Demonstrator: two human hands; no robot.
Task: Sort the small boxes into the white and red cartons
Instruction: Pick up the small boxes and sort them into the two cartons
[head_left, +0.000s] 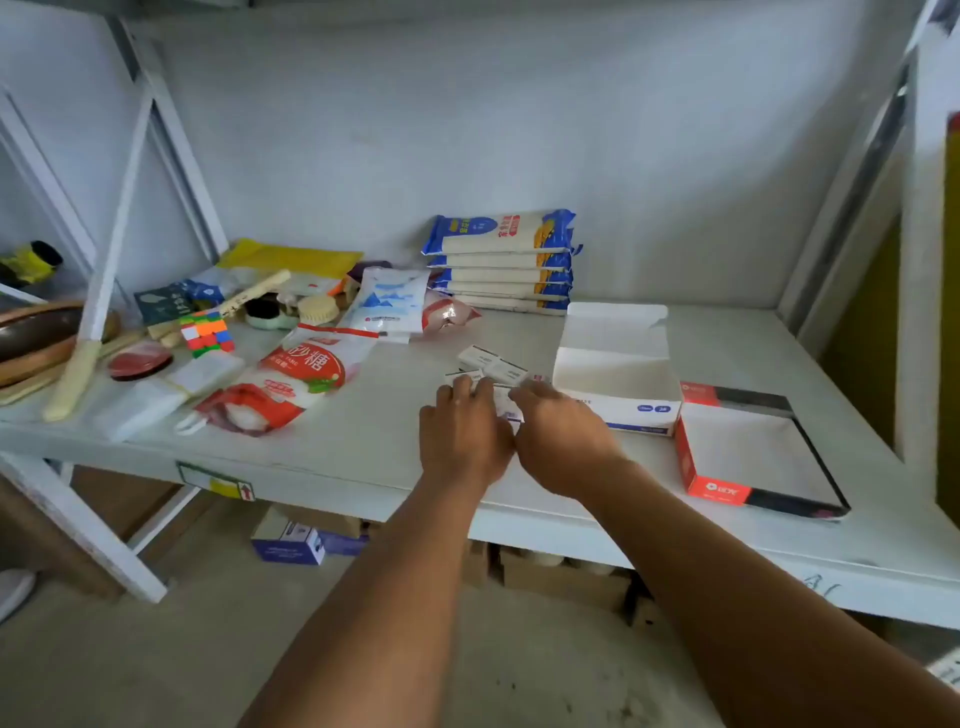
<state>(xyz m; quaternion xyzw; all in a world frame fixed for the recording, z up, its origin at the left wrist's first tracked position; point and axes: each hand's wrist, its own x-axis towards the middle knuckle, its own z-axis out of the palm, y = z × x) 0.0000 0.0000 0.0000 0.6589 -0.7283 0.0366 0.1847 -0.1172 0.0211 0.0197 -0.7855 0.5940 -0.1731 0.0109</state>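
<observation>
Several small white boxes (491, 364) lie in a loose cluster on the white shelf (363, 441), just left of the white carton (615, 374). The white carton stands open, its lid up. To its right lies the red carton (701, 467), shallow and open, with a pale inside. My left hand (462, 431) and my right hand (558, 441) rest side by side over the near part of the cluster, fingers curled around a small box (505, 405) between them. Whether either hand truly grips it is hidden.
A stack of blue and white noodle packs (501, 260) leans at the back wall. Sugar bags (296, 379), a puzzle cube (208, 332), brushes and wooden bowls (36, 338) crowd the shelf's left half. Cardboard boxes (291, 540) sit on the floor below.
</observation>
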